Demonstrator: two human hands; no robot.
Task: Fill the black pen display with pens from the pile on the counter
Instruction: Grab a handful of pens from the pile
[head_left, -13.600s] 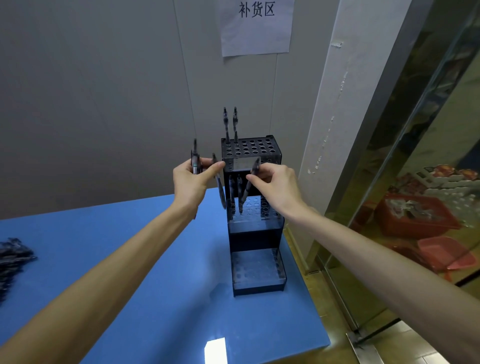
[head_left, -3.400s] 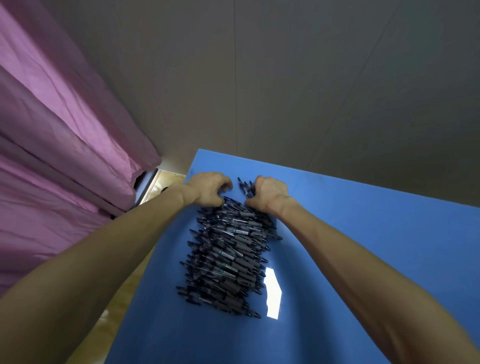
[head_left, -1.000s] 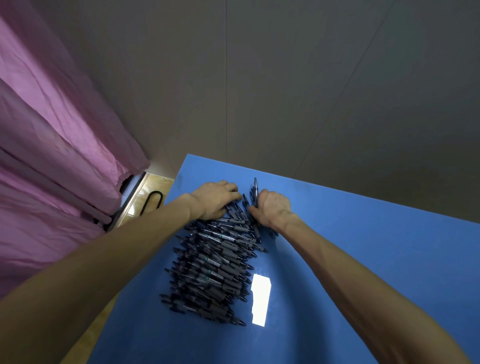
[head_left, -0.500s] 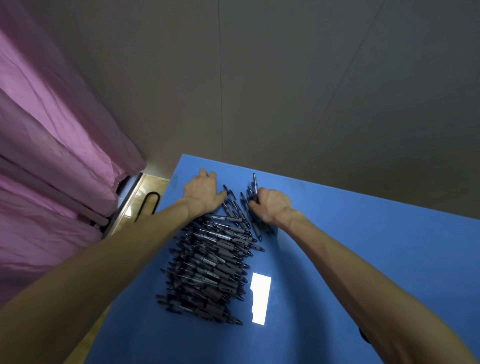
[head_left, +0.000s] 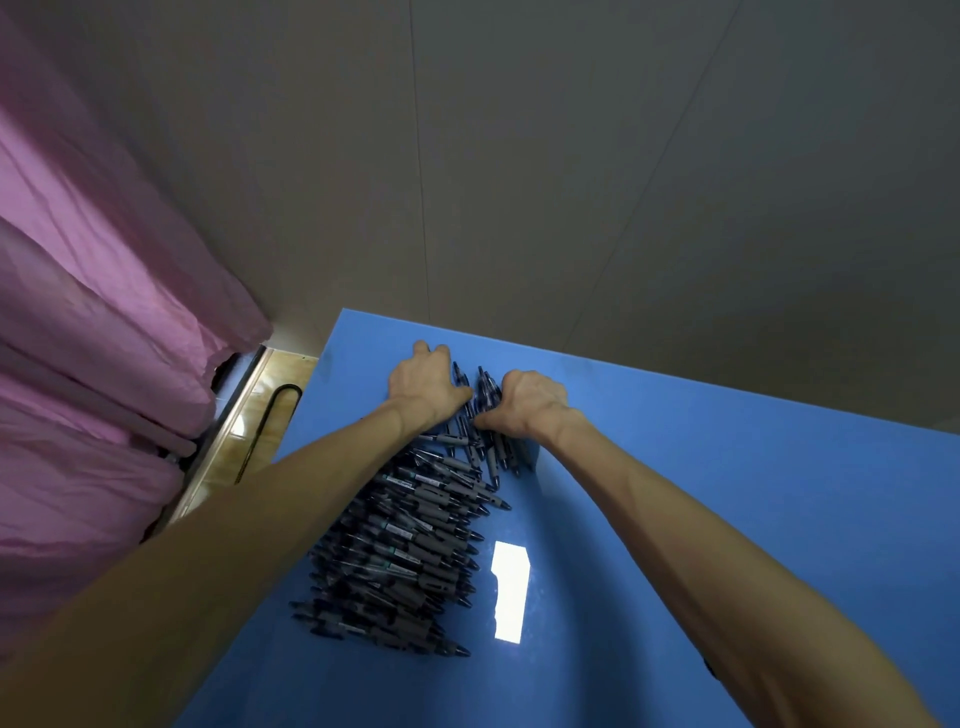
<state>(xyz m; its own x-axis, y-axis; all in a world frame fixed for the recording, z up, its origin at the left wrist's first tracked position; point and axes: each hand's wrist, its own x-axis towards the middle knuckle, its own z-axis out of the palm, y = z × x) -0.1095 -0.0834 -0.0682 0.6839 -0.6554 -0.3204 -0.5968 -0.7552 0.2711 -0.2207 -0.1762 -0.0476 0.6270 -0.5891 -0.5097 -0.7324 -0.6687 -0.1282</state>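
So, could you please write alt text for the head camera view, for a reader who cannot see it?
Two bare hands work at the far end of a pile of dark pens on a blue counter: the right hand grips a bundle of pens, the left hand rests flat beside it. A pink curtain hangs at left, a grey wall behind.
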